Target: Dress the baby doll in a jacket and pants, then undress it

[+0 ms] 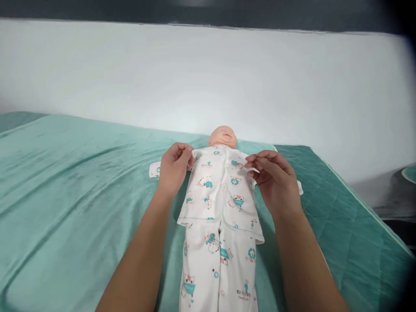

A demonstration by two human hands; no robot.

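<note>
A baby doll [223, 137] lies on its back, its head toward the wall. It wears a white printed baby shirt [208, 190], with a button showing on the front, and matching baby pants [201, 268]. My left hand [177, 167] is closed, its thumb and fingers pinching the shirt near the shoulder and sleeve on the left. On the opposite side, my right hand [274, 175] has its fingertips pinched at the shirt's sleeve edge, the other fingers loosely bent. Sleeve ends stick out past both hands. The doll's arms are mostly hidden, and the pants run out of view at the bottom.
A light green sheet [81, 208] with soft folds covers the bed under the doll. At the right, a darker quilted mattress cover [338, 216] shows, ending at a piped edge. A white wall [130, 78] rises behind the bed. Something dark stands at the far right.
</note>
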